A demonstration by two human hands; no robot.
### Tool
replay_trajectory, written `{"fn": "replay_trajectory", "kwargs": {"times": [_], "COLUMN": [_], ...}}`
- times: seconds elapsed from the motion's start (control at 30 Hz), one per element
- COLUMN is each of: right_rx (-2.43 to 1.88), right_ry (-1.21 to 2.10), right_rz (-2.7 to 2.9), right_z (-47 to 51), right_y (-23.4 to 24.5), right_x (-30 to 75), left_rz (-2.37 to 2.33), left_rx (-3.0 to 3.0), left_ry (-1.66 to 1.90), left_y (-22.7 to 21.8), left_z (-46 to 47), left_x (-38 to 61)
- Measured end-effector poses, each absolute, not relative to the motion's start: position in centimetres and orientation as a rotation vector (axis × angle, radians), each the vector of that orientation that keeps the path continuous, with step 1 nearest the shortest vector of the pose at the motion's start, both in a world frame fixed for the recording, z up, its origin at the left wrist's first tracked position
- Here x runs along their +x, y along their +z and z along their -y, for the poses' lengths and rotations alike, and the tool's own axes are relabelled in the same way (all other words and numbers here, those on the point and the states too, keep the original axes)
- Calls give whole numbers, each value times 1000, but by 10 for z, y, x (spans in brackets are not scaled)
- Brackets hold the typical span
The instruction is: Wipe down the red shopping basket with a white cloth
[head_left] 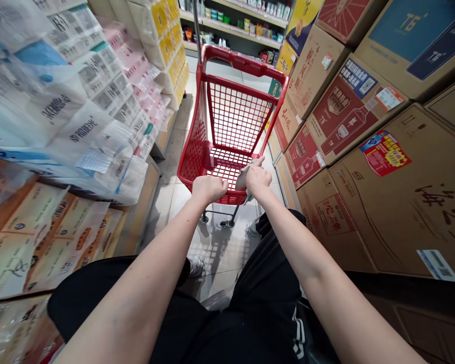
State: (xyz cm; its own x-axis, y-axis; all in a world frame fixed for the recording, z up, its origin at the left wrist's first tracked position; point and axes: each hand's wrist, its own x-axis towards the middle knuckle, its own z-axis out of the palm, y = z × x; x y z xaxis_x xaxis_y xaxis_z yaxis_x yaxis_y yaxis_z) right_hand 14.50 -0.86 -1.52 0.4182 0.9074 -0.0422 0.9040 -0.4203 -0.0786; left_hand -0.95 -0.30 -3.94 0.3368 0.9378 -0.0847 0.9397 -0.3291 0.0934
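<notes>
Head view shows a red shopping cart [231, 148] standing on the tile floor [220, 258] between two rows of goods. The left hand [209, 188] curls its fingers tight over the cart's near edge. The right hand [258, 179] makes a fist around a pale cloth [242, 180] at the cart's near right corner; I cannot tell if its fingers grip the edge too. Left of the cart, packs of tissue [94, 116] are piled high. Right of the cart, cardboard boxes [349, 111] are stacked up. Store shelves [233, 30] stand beyond the cart.
</notes>
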Motion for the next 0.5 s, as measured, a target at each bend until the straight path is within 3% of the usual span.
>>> {"fn": "replay_trajectory", "kwargs": {"times": [0.5], "right_rx": [-2556], "right_ry": [83], "right_rz": [1607], "right_z": [38], "right_y": [-22], "right_x": [137], "left_rz": [-1798], "left_rx": [2441], "left_ry": [56], "left_y": [-37], "left_z": [8], "left_x": [-3]}}
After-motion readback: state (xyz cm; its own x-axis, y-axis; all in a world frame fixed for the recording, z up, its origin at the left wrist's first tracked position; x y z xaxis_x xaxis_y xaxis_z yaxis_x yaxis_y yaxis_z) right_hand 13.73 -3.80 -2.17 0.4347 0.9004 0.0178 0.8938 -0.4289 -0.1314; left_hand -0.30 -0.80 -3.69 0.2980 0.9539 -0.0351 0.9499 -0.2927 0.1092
